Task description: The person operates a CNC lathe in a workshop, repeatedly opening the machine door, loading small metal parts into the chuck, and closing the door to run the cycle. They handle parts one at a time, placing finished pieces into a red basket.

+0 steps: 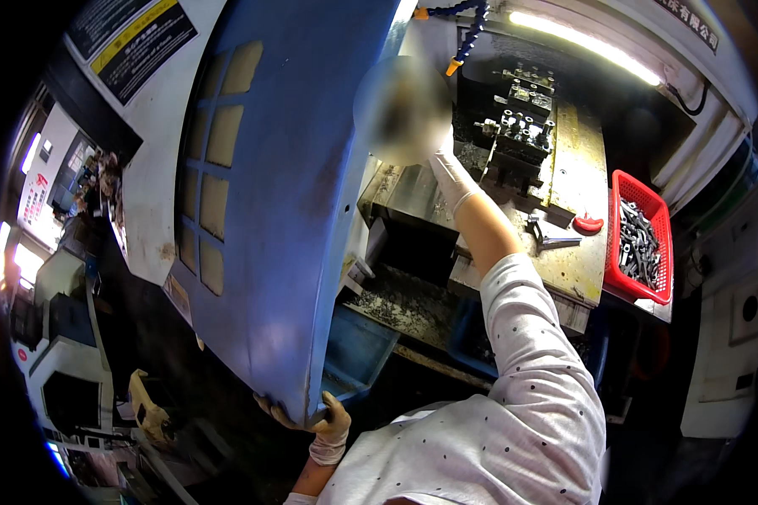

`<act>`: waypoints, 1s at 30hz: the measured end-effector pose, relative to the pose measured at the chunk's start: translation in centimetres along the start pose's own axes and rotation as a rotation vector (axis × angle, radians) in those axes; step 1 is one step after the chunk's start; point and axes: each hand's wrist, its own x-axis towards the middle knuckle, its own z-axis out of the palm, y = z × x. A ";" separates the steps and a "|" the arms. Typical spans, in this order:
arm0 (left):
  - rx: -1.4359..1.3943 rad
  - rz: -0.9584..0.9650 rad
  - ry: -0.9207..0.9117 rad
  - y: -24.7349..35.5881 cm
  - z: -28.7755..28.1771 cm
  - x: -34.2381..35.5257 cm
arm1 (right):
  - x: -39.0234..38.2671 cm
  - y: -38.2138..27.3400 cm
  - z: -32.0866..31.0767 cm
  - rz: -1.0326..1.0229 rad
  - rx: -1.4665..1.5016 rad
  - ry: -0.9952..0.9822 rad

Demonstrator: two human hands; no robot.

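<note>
My left hand point(327, 427), in a pale glove, grips the lower edge of a big blue machine door point(286, 194) with window panes. My right arm, in a white dotted sleeve, reaches up into the open machine. My gloved right hand point(448, 172) is mostly hidden behind a blurred patch near the dark tool block point(522, 126), so what it holds cannot be made out. A blue segmented coolant hose point(467, 29) with an orange tip hangs just above that hand.
A red basket point(616, 252) of metal parts stands on the machine's right ledge. Beside it lie a metal wrench point(549, 237) and a small red object point(589, 223). A blue bin point(358, 349) sits below the bed, with metal chips nearby. More machines stand at far left.
</note>
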 end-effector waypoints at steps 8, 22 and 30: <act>0.123 0.360 -0.081 6.9 -0.6 8.1 | 3.1 3.3 -0.1 -0.246 0.025 -0.193; -0.376 -0.083 0.123 -6.7 -4.2 36.3 | 1.2 3.3 -4.9 -0.372 -0.047 0.006; 0.198 0.124 0.020 -7.7 -0.3 47.0 | 1.4 4.5 -6.4 -0.278 -0.013 0.002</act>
